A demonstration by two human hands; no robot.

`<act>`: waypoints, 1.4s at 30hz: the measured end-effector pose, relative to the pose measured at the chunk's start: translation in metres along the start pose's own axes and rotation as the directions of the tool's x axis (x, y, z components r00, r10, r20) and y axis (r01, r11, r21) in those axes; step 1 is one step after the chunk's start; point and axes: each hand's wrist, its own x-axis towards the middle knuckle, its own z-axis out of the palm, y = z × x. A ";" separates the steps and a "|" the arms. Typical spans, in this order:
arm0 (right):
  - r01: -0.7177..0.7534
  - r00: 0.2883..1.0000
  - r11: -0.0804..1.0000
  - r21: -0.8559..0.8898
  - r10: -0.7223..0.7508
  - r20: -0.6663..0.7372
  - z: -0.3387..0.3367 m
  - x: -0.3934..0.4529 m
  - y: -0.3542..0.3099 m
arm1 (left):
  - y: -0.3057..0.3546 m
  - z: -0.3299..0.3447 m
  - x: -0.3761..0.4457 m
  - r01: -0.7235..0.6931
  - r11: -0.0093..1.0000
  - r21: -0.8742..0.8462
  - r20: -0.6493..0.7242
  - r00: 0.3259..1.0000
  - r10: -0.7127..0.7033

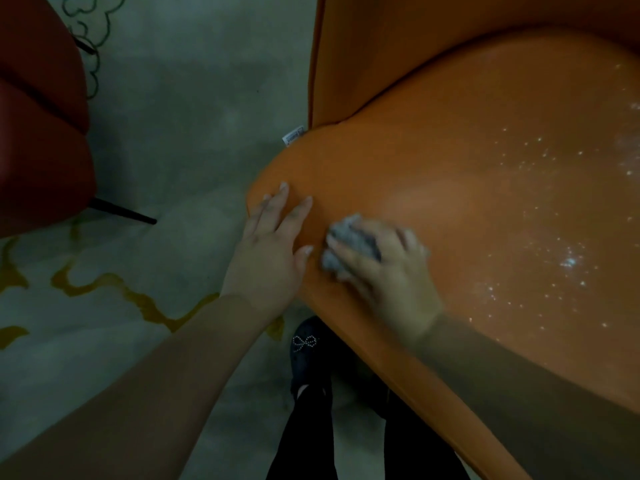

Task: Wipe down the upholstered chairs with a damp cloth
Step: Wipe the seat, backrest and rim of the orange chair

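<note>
An orange upholstered chair [467,174] fills the right half of the view, its seat speckled with wet, glinting drops toward the right. My right hand [388,268] grips a bunched grey cloth [341,245] and presses it onto the seat near its front left corner. My left hand [270,247] lies flat with straight fingers on the seat's left edge, right beside the cloth.
A dark red chair [41,133] with a thin black leg [121,211] stands at the left. A pale carpet [156,150] with yellow and green patterns covers the floor. My dark shoe [308,348] and legs stand under the orange seat's front edge.
</note>
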 end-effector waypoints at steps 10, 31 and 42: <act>-0.390 0.812 0.920 -0.030 0.328 -0.483 -0.011 0.015 0.031 | 0.006 0.000 -0.004 -0.005 1.000 -0.001 0.021 1.000 0.005; -0.328 0.891 0.930 -0.166 0.246 -0.381 -0.037 -0.061 0.098 | 0.076 0.030 0.021 -0.190 0.967 0.169 0.069 0.981 0.181; -0.431 0.815 0.902 -0.025 0.378 -0.439 -0.039 -0.073 0.098 | 0.101 0.030 0.037 -0.184 0.967 0.178 0.105 0.980 0.167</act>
